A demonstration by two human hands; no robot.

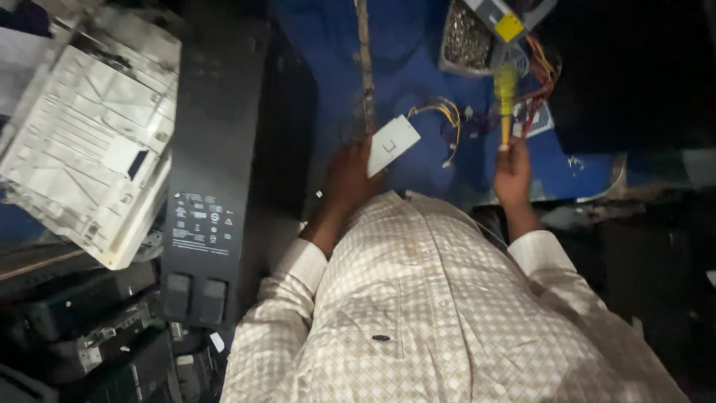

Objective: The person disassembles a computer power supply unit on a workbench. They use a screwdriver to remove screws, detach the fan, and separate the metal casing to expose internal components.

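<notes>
Your left hand point(349, 179) has its grip closed around a small white flat box point(392, 144), holding it tilted above the blue desk point(418, 75), while your right hand point(513, 173) is wrapped tight on a screwdriver with a yellow handle point(506, 101), which points away from you. Nearest to you are your checked cream shirt sleeves point(298, 269). Just beyond the white box lies a bundle of yellow wires point(444, 119), and past the screwdriver sits an opened metal power supply point(477, 33) with coloured cables point(543, 75) trailing from it. To your left a tall black computer case point(212, 149) lies flat, with a pale grey printer point(89, 142) beside it.
</notes>
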